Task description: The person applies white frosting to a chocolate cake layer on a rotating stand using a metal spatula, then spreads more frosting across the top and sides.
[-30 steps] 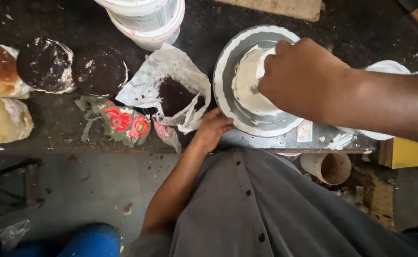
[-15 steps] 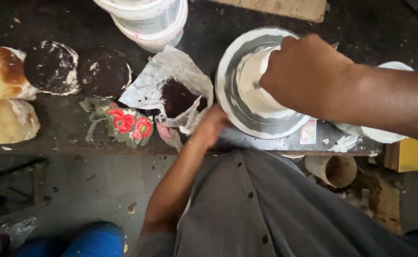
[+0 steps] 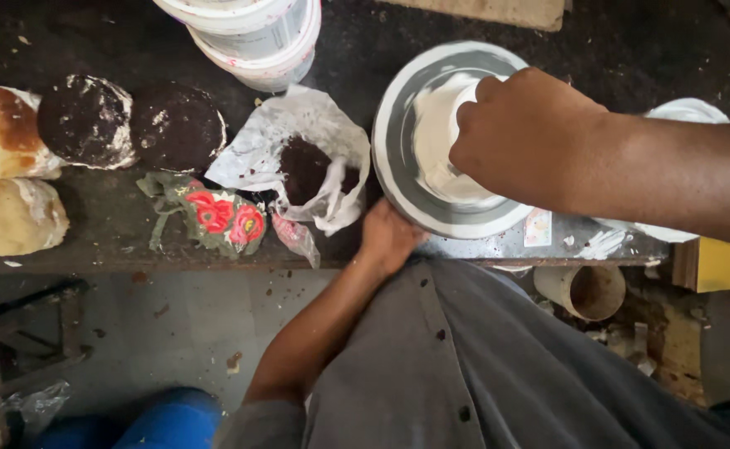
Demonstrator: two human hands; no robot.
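At one o'clock on the bench, right hand closes on something hidden over soft, smearable white icing; left hand grips the rigid grey turntable rim at six o'clock.

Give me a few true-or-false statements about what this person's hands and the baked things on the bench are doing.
1. The right hand is over the round stand, on the white-covered cake. True.
2. The left hand is lifting a white bucket. False: it rests at the near edge of the stand; the buckets stand untouched at the back.
3. Two dark round cakes lie left of the crumpled paper. True.
4. The flowered cloth covers the stand. False: it lies on the bench, left of the paper.
5. The paper holds dark crumbs. True.
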